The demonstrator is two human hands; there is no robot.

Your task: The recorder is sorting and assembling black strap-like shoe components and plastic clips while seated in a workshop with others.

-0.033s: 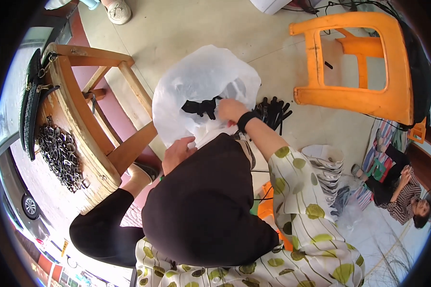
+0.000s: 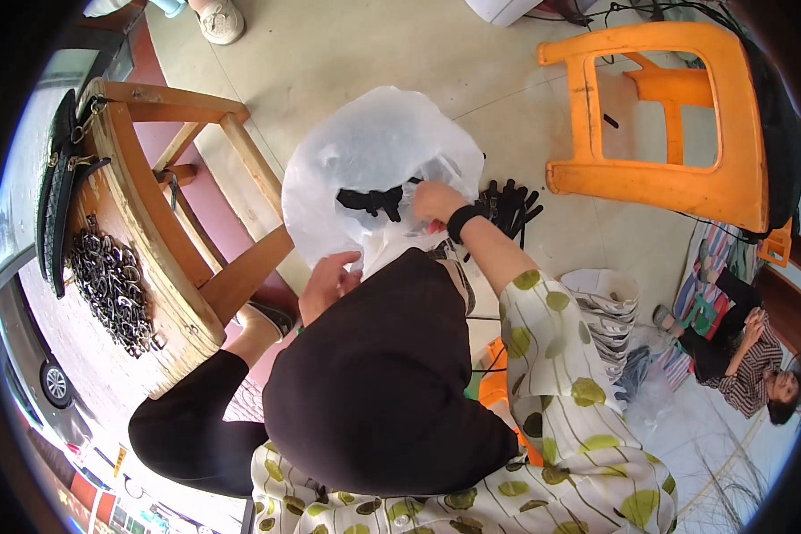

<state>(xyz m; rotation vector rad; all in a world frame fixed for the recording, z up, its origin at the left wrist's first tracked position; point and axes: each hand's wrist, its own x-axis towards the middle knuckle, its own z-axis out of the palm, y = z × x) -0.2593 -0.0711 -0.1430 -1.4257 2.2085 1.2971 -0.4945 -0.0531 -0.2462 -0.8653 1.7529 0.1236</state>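
Observation:
A white translucent plastic bag (image 2: 329, 169) stands gaping in front of my knees. Several black strap-like pieces (image 2: 371, 203) lie inside it. At the bag's right side my right hand (image 2: 434, 203), with a black band on the wrist, pinches a small dark strip (image 2: 414, 181) whose end pokes out at the fingertips. My left hand (image 2: 327, 283) is at the bag's near left edge, fingers curled. My dark-clothed knee hides part of it, and what it may hold does not show. A bundle of black straps (image 2: 510, 209) lies on the floor just right of the bag.
On the left, a wooden stool (image 2: 173, 267) carries a pile of metal clasps (image 2: 111, 289) and a black bag-like item (image 2: 58, 191). An orange plastic stool (image 2: 743, 133) stands at the far right. A white container (image 2: 601, 289) is beside my right arm. Another person (image 2: 752, 369) sits at right.
My right hand has shifted slightly to the right, and the dark strip shows more at its fingertips. The left hand's fingers have curled slightly. The stools and the black straps have not moved.

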